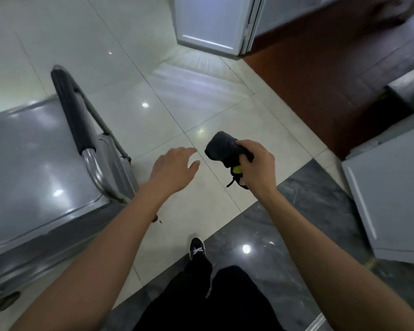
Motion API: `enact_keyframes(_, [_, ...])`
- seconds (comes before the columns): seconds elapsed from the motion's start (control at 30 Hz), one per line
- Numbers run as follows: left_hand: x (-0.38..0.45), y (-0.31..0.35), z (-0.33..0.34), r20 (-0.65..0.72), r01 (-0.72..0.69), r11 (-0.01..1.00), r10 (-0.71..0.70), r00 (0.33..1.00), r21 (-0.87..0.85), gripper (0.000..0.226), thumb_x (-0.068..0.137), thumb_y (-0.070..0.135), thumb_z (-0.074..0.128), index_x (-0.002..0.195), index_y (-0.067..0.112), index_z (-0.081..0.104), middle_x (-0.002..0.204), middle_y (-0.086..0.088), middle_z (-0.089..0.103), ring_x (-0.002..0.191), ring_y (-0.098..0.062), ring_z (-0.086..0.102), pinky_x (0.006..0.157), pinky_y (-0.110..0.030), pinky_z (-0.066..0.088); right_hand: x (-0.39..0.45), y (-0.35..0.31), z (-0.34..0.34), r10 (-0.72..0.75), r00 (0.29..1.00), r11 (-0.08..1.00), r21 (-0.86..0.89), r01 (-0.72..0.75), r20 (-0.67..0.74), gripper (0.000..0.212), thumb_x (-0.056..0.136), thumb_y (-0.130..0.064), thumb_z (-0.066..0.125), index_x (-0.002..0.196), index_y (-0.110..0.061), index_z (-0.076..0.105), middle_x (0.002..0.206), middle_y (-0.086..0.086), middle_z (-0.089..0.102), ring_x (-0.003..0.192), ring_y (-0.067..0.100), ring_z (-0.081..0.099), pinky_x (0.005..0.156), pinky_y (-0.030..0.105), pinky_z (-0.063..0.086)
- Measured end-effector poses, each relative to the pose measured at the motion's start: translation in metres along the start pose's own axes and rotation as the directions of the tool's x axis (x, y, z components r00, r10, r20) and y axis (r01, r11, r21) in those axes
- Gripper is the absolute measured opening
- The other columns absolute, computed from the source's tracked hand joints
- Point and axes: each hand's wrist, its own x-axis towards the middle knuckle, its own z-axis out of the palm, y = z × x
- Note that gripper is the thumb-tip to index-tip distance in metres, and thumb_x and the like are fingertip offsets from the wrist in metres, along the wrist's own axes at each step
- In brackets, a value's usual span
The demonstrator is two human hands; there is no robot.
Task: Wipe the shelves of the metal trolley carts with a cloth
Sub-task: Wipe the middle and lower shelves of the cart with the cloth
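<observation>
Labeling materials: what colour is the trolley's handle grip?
Black grip over a bare silver metal bar, seen in the head view.

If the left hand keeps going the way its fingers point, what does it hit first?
Probably the dark cloth gripped in the right hand; the left hand has open fingers aimed up and right toward it. Depth is unclear, so it might pass over bare floor tile.

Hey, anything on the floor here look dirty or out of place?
Yes, small brown bits lie on the pale floor tile beside the metal trolley, partly hidden by the left forearm. What they are is unclear.
</observation>
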Motion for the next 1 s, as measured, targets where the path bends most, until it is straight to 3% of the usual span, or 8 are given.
enact_keyframes(0.17, [0.067, -0.002, -0.03, -0.018, 0.064, 0.998, -0.064, 0.998, 0.001, 0.048, 0.101, 0.046, 0.045, 0.146, 0.028, 0.047, 0.146, 0.0, 0.053, 0.131, -0.024, 0.049, 0.104, -0.042, 0.041, 0.093, -0.005, 0.008, 0.001, 0.999, 1.0, 0.005, -0.002, 0.051, 0.044, 0.086, 0.005, 0.052, 0.113, -0.023, 0.071, 0.113, -0.011, 0.066, 0.095, 0.006, 0.059, 0.077, 0.001, 0.04])
enact_keyframes(0.3, [0.138, -0.005, -0.049, -0.048, 0.114, 0.993, -0.113, 0.992, 0.017, 0.048, 0.102, 0.047, 0.044, 0.146, 0.029, 0.046, 0.148, 0.001, 0.05, 0.132, -0.023, 0.047, 0.104, -0.041, 0.04, 0.179, -0.006, 0.02, -0.023, 0.995, 0.999, 0.043, 0.019, 0.098, 0.044, 0.084, 0.005, 0.052, 0.113, -0.022, 0.072, 0.111, -0.01, 0.067, 0.094, 0.009, 0.063, 0.081, 0.01, 0.047])
enact_keyframes(0.37, [0.18, -0.007, -0.061, -0.068, 0.136, 0.99, -0.134, 0.989, 0.031, 0.049, 0.102, 0.047, 0.043, 0.147, 0.029, 0.044, 0.152, 0.001, 0.046, 0.135, -0.023, 0.044, 0.106, -0.04, 0.038, 0.227, -0.008, 0.028, -0.074, 0.99, 0.997, 0.043, 0.069, 0.118, 0.044, 0.084, 0.005, 0.052, 0.113, -0.02, 0.072, 0.112, -0.008, 0.068, 0.096, 0.007, 0.062, 0.082, 0.005, 0.042])
enact_keyframes(0.67, [0.305, -0.028, -0.128, -0.19, 0.346, 0.938, -0.343, 0.92, -0.02, 0.049, 0.102, 0.047, 0.043, 0.147, 0.029, 0.044, 0.149, 0.002, 0.05, 0.132, -0.023, 0.047, 0.104, -0.042, 0.041, 0.414, -0.062, 0.083, -0.259, 0.909, 0.966, 0.069, 0.25, 0.326, 0.041, 0.087, 0.006, 0.052, 0.115, -0.018, 0.071, 0.113, -0.005, 0.067, 0.086, -0.022, 0.053, 0.067, -0.003, 0.039])
enact_keyframes(0.73, [0.322, -0.048, -0.142, -0.226, 0.412, 0.909, -0.416, 0.881, -0.07, 0.048, 0.101, 0.047, 0.044, 0.146, 0.029, 0.045, 0.147, 0.001, 0.051, 0.131, -0.023, 0.049, 0.102, -0.041, 0.042, 0.447, -0.081, 0.106, -0.289, 0.874, 0.957, 0.089, 0.277, 0.39, 0.04, 0.089, 0.004, 0.052, 0.116, -0.019, 0.07, 0.114, -0.005, 0.067, 0.086, -0.012, 0.059, 0.068, 0.005, 0.047])
enact_keyframes(0.8, [0.339, -0.072, -0.152, -0.246, 0.47, 0.876, -0.483, 0.84, -0.111, 0.048, 0.101, 0.047, 0.045, 0.146, 0.028, 0.046, 0.147, 0.001, 0.051, 0.131, -0.023, 0.05, 0.103, -0.041, 0.042, 0.477, -0.1, 0.136, -0.326, 0.835, 0.943, 0.097, 0.317, 0.443, 0.04, 0.09, 0.002, 0.051, 0.117, -0.02, 0.069, 0.116, -0.005, 0.067, 0.092, 0.002, 0.062, 0.08, 0.021, 0.055])
enact_keyframes(0.9, [0.366, -0.112, -0.165, -0.262, 0.536, 0.826, -0.563, 0.784, -0.174, 0.049, 0.101, 0.048, 0.046, 0.146, 0.028, 0.045, 0.148, 0.001, 0.051, 0.131, -0.023, 0.05, 0.104, -0.041, 0.042, 0.519, -0.13, 0.188, -0.335, 0.788, 0.939, 0.113, 0.325, 0.516, 0.039, 0.091, 0.001, 0.051, 0.119, -0.018, 0.069, 0.117, 0.0, 0.068, 0.097, 0.021, 0.067, 0.088, 0.038, 0.057])
enact_keyframes(1.0, [0.395, -0.156, -0.184, -0.263, 0.575, 0.782, -0.623, 0.737, -0.242, 0.049, 0.101, 0.047, 0.047, 0.146, 0.028, 0.046, 0.147, 0.001, 0.052, 0.131, -0.023, 0.05, 0.105, -0.042, 0.041, 0.554, -0.158, 0.239, -0.357, 0.756, 0.93, 0.134, 0.342, 0.548, 0.039, 0.09, 0.002, 0.051, 0.118, -0.019, 0.07, 0.117, -0.001, 0.068, 0.102, 0.022, 0.065, 0.09, 0.041, 0.056])
